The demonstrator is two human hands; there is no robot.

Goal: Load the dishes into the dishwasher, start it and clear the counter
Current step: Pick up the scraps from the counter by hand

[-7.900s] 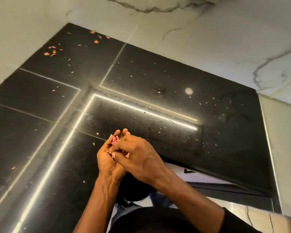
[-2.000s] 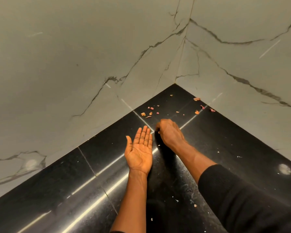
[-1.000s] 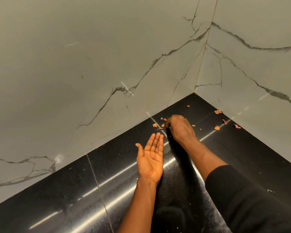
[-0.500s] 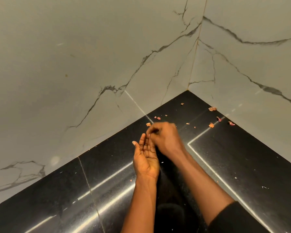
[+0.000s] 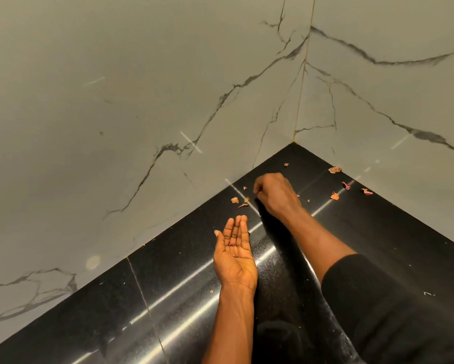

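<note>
— What has moved in the last half second?
— The right hand [image 5: 275, 195]. It was over the left hand [image 5: 235, 254], fingertips dipped into the palm. Now it is out near the corner, well apart from the left, knuckles up and fingers curled down toward the glossy black stone counter [image 5: 168, 298].
— Is it pinching anything?
— I cannot tell; the fingertips are tucked under the hand.
— And the left?
— Palm up, fingers straight and side by side, flat like a small tray. A few tiny reddish crumbs [image 5: 231, 244] sit on it, at the base of the fingers and on the palm.
— What is the surface like?
— Polished, with thin seams, long streaks of reflected light and fine pale specks. It runs into a corner of pale grey marble-veined wall tiles [image 5: 115, 101].
— Where is the mess?
— Dry orange-pink peel flakes [image 5: 235, 199] lie on the counter just left of the right hand. More lie to that hand's right, near the right-hand wall, and one lies beyond it toward the corner. A black sleeve [image 5: 378, 298] covers the right forearm.
</note>
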